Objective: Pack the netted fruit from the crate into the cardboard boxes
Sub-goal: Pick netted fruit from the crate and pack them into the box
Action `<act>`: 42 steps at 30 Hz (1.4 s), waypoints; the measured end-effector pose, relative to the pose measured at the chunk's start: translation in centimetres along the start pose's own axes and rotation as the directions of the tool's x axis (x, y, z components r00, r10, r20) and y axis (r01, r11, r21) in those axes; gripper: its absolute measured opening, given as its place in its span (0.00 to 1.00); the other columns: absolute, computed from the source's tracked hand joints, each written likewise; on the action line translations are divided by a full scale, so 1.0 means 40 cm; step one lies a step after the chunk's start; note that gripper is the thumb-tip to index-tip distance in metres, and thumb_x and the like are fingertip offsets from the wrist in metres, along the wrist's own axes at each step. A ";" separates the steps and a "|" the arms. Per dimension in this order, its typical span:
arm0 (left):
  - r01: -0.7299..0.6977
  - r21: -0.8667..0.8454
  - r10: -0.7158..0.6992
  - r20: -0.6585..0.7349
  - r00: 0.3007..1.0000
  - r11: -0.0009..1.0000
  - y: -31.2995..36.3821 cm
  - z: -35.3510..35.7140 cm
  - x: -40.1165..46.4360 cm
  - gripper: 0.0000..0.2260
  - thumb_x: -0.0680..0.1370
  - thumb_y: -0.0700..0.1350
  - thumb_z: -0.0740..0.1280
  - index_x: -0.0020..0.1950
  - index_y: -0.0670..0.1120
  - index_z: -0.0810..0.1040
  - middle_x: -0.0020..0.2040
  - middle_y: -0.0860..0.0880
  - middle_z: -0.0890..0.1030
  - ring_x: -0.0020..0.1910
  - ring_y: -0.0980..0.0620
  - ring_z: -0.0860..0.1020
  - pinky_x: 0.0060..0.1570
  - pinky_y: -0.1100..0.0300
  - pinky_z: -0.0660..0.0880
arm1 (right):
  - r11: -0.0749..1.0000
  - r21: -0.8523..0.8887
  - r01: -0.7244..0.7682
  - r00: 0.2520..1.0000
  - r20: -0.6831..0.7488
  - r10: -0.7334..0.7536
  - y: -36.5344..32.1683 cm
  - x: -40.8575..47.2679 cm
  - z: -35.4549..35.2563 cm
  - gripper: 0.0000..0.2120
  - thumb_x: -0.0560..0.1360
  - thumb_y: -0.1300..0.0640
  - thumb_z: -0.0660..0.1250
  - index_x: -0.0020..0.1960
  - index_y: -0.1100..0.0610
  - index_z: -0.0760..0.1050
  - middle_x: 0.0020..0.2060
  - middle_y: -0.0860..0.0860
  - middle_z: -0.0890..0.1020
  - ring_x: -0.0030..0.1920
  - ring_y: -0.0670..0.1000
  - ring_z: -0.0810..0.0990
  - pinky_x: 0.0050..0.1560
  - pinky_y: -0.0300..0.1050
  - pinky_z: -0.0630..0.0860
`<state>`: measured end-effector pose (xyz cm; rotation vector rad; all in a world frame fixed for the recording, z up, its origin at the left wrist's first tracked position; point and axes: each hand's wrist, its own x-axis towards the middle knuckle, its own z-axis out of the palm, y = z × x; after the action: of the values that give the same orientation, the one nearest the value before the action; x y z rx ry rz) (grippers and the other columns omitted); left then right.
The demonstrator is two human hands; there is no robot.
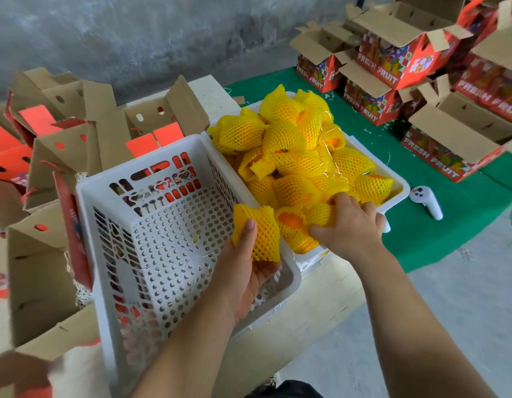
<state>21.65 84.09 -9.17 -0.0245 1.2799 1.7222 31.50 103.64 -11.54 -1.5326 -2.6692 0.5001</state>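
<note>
A white crate (pixel 398 182) at the centre right is heaped with fruit in yellow foam nets (pixel 292 150). My left hand (pixel 249 271) holds one netted fruit (pixel 257 234) from below, thumb across it, over the near right corner of an empty perforated white crate (pixel 111 179). My right hand (pixel 349 225) reaches into the near end of the full crate, its fingers curled over another netted fruit (pixel 320 214). Open cardboard boxes (pixel 48 254) stand to the left of the empty crate.
More open red boxes printed FRESH FRUIT (pixel 438 133) are stacked on a green cloth (pixel 421 225) at the right. A white handheld controller (pixel 427 199) lies on that cloth beside the full crate. Both crates sit on a pale bench (pixel 320 305); grey floor lies below.
</note>
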 end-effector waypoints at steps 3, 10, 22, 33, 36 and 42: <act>-0.019 -0.018 0.018 -0.047 0.999 1.000 0.006 -0.029 -0.027 0.25 0.76 0.60 0.68 0.68 0.48 0.76 0.56 0.41 0.81 0.48 0.45 0.82 0.44 0.53 0.83 | 0.949 0.316 0.008 0.981 -0.187 0.054 0.005 -0.043 0.000 0.35 0.67 0.34 0.72 0.68 0.51 0.71 0.63 0.53 0.75 0.64 0.62 0.71 0.65 0.60 0.66; -0.130 0.011 0.130 -0.008 0.992 0.991 0.026 -0.109 -0.098 0.25 0.78 0.59 0.68 0.71 0.47 0.75 0.55 0.44 0.83 0.46 0.51 0.83 0.45 0.53 0.82 | 0.676 0.702 0.225 0.973 -0.124 -0.195 -0.198 -0.198 -0.015 0.32 0.64 0.33 0.77 0.58 0.52 0.73 0.53 0.54 0.80 0.50 0.53 0.79 0.47 0.47 0.74; -0.308 0.149 0.318 -0.047 0.947 0.940 0.119 -0.608 -0.462 0.33 0.70 0.61 0.76 0.71 0.51 0.73 0.62 0.47 0.84 0.59 0.47 0.84 0.52 0.46 0.83 | 0.460 0.840 0.288 0.840 0.010 -0.543 -0.582 -0.643 0.108 0.20 0.69 0.47 0.78 0.58 0.44 0.77 0.46 0.46 0.85 0.45 0.47 0.85 0.43 0.47 0.83; -0.307 0.178 0.343 -0.228 0.911 0.935 0.118 -1.144 -0.786 0.25 0.67 0.66 0.77 0.61 0.63 0.77 0.58 0.54 0.85 0.57 0.54 0.84 0.49 0.55 0.82 | 0.378 0.904 0.202 0.779 0.086 -0.622 -0.974 -1.076 0.374 0.16 0.68 0.53 0.75 0.55 0.45 0.80 0.44 0.47 0.85 0.43 0.47 0.84 0.42 0.43 0.80; -0.303 0.334 0.404 -0.291 0.867 0.892 0.098 -1.234 -0.826 0.26 0.63 0.74 0.75 0.58 0.69 0.74 0.54 0.58 0.84 0.51 0.60 0.84 0.43 0.66 0.79 | 0.400 0.892 0.210 0.741 0.122 -0.661 -1.035 -1.126 0.438 0.17 0.67 0.55 0.76 0.54 0.45 0.81 0.46 0.43 0.85 0.45 0.43 0.83 0.47 0.37 0.78; 0.048 0.967 0.604 -0.194 0.773 0.250 0.111 -1.493 -0.843 0.30 0.71 0.65 0.71 0.70 0.62 0.66 0.63 0.61 0.72 0.59 0.57 0.75 0.54 0.54 0.78 | 0.724 0.450 0.523 0.622 0.379 -0.685 -1.136 -1.095 0.569 0.22 0.71 0.51 0.77 0.63 0.50 0.75 0.53 0.44 0.82 0.57 0.52 0.80 0.57 0.44 0.77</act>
<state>7.89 17.05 -15.47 0.5161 2.7932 0.9058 12.04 39.49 -14.09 -0.3341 -3.0302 1.3363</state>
